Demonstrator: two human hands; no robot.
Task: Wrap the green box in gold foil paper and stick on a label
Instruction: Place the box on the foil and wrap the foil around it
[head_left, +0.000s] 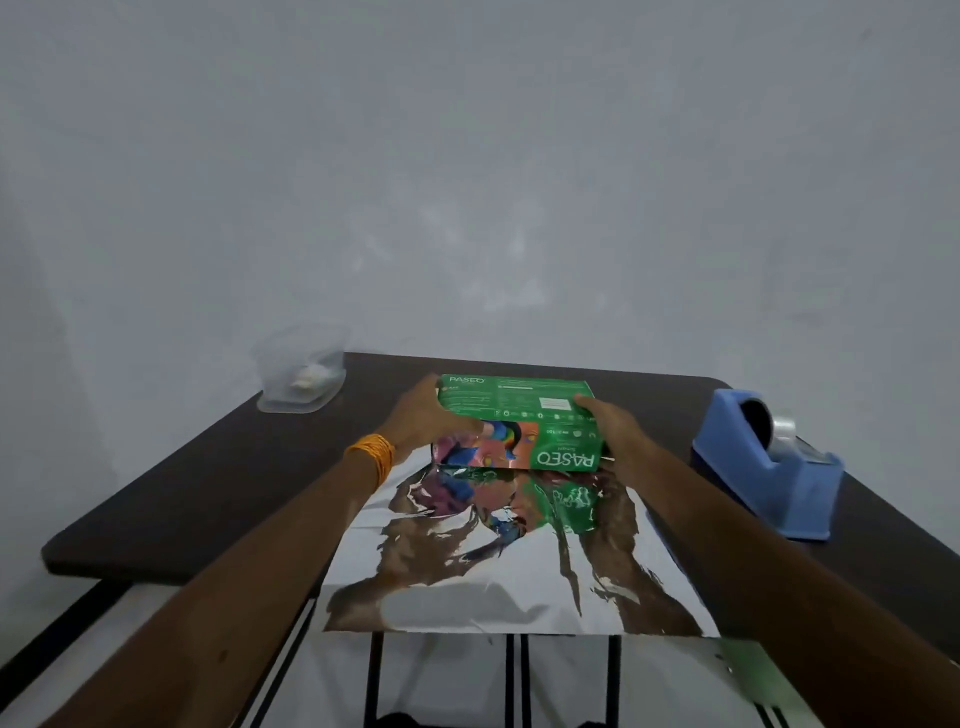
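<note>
A: Grip status?

B: Both hands clamp the green box (514, 400). Left hand (421, 421) wraps the left end with its thumb across the near printed face. Right hand (608, 426) takes the right end with its thumb up on the top panel.

A: Where is the box?

B: Between the two palms, lengthwise, logo upside down to the camera. Its near bottom edge meets its own reflection, so it touches the foil sheet (519, 577) there. Can't tell if the far edge is down too.

A: And the foil?

B: Flat under and nearer than the grip, on the dark table (208, 467). It runs back under both forearms and overhangs the near table edge. It reads silvery and mirror-like, with light wrinkles.

A: Anything else around?

B: A blue tape dispenser (769, 467) sits outboard of the right hand, well apart. A clear plastic container (301, 374) is beyond and outboard of the left hand, at the table's far corner. There's an orange band (371, 454) on the left wrist.
</note>
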